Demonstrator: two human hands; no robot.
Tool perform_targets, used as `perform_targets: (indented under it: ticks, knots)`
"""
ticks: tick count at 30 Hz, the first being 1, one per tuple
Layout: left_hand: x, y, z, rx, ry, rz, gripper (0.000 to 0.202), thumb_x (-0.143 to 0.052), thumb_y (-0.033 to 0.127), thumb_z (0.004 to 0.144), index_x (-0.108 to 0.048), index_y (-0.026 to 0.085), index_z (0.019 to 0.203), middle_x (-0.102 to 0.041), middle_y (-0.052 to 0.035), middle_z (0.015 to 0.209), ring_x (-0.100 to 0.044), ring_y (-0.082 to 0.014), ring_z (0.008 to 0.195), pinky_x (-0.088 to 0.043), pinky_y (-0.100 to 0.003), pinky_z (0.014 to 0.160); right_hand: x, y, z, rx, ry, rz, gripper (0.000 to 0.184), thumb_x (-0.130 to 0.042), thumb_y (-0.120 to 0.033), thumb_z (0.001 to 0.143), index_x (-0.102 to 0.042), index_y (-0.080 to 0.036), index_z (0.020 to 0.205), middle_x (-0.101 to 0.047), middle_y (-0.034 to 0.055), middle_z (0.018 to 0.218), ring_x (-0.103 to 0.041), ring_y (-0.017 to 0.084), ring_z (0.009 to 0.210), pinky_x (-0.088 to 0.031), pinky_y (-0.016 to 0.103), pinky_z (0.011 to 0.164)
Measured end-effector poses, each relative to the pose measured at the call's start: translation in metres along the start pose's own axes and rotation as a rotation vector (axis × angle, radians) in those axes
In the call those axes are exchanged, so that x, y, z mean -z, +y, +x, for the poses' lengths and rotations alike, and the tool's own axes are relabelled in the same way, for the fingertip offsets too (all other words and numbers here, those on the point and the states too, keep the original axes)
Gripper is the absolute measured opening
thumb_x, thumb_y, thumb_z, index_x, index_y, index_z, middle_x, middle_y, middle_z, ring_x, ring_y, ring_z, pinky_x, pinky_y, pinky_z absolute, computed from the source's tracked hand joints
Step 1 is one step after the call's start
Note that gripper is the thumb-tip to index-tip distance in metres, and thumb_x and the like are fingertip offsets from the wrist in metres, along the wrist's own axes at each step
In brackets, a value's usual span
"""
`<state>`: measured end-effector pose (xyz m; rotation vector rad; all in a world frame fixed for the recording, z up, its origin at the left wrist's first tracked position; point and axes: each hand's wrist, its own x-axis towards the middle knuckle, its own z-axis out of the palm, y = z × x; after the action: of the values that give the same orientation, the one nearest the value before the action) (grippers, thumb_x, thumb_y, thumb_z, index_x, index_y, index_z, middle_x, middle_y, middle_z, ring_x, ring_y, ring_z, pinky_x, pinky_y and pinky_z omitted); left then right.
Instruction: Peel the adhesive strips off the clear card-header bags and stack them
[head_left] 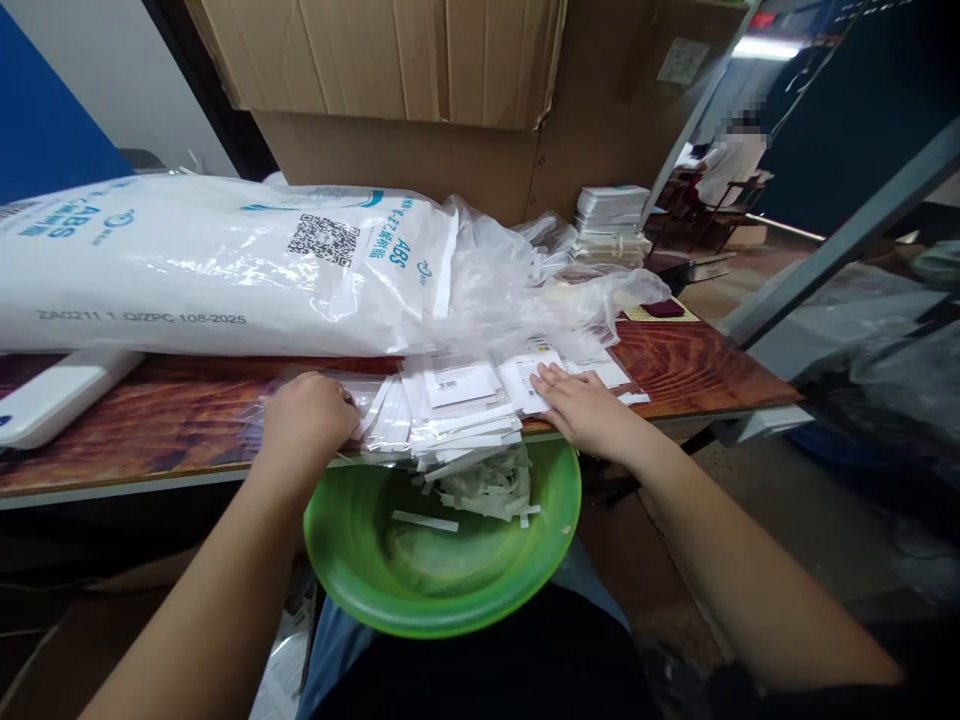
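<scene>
My left hand (306, 422) rests at the table's front edge with its fingers curled onto clear plastic sleeves (375, 405); what they grip is hidden. My right hand (581, 405) lies flat, fingers stretched out, on a labelled white packet (529, 378) beside a fanned stack of packets (457, 405). Below the edge, on my lap, sits a green bowl (360, 560) holding several white paper strips (487, 485).
A big white ABS sack (187, 265) lies along the wooden table (135, 420), with crumpled clear plastic (525, 280) at its right end. Cardboard boxes (420, 100) stand behind. A stack of white packs (611, 225) sits at the back right. A person (731, 160) sits far off.
</scene>
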<state>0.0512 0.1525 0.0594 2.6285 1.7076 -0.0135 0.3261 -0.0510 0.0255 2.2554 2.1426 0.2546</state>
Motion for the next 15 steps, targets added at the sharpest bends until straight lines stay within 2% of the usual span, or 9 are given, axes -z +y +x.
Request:
perform_targets:
  ticks: [2, 4, 6, 9, 12, 15]
  knots:
    - [0.001, -0.001, -0.004, -0.003, 0.021, -0.018, 0.030, -0.047, 0.032, 0.073, -0.069, 0.016, 0.088, -0.065, -0.0174, 0.101, -0.060, -0.0342, 0.095, -0.045, -0.041, 0.078, -0.009, 0.000, -0.002, 0.067, 0.093, -0.076, 0.044, -0.034, -0.019, 0.096, -0.047, -0.006, 0.135, -0.044, 0.0175, 0.142, -0.045, 0.027, 0.131, -0.039, 0.043, 0.100]
    - [0.001, -0.005, -0.006, -0.032, 0.014, -0.054, 0.031, -0.050, 0.040, 0.073, -0.068, 0.018, 0.086, -0.066, -0.0155, 0.095, -0.060, -0.0331, 0.092, -0.046, -0.039, 0.075, -0.016, 0.000, -0.004, 0.125, 0.199, -0.145, 0.042, -0.032, -0.010, 0.094, -0.050, -0.003, 0.131, -0.049, 0.0188, 0.137, -0.050, 0.028, 0.127, -0.041, 0.042, 0.098]
    - [0.002, -0.007, -0.005, -0.048, 0.001, -0.067, 0.034, -0.053, 0.045, 0.071, -0.069, 0.018, 0.083, -0.067, -0.0162, 0.094, -0.061, -0.0345, 0.091, -0.046, -0.040, 0.073, -0.020, -0.001, -0.007, 0.180, 0.301, -0.191, 0.041, -0.033, -0.006, 0.092, -0.054, -0.002, 0.128, -0.054, 0.0199, 0.132, -0.053, 0.028, 0.123, -0.041, 0.042, 0.096]
    - [0.004, -0.006, -0.001, -0.019, 0.000, -0.043, 0.033, -0.053, 0.040, 0.070, -0.070, 0.017, 0.084, -0.066, -0.0193, 0.099, -0.060, -0.0380, 0.092, -0.046, -0.043, 0.074, -0.023, -0.003, -0.012, 0.229, 0.432, -0.193, 0.037, -0.036, -0.006, 0.093, -0.058, -0.003, 0.122, -0.060, 0.0189, 0.125, -0.057, 0.026, 0.119, -0.042, 0.039, 0.093]
    - [0.002, 0.001, 0.002, 0.050, 0.026, -0.028, 0.029, -0.053, 0.033, 0.069, -0.069, 0.014, 0.083, -0.065, -0.0216, 0.101, -0.059, -0.0395, 0.094, -0.045, -0.051, 0.081, -0.021, -0.006, -0.015, 0.205, 0.514, -0.124, 0.032, -0.041, -0.006, 0.092, -0.063, -0.008, 0.115, -0.064, 0.0142, 0.120, -0.061, 0.021, 0.114, -0.044, 0.035, 0.086]
    - [-0.006, 0.004, 0.003, 0.109, 0.097, -0.072, 0.030, -0.049, 0.028, 0.072, -0.067, 0.013, 0.090, -0.061, -0.0228, 0.110, -0.055, -0.0410, 0.104, -0.035, -0.063, 0.093, -0.015, -0.004, -0.019, 0.169, 0.491, -0.010, 0.029, -0.045, -0.013, 0.093, -0.064, -0.014, 0.115, -0.065, 0.0097, 0.120, -0.063, 0.018, 0.111, -0.044, 0.033, 0.082]
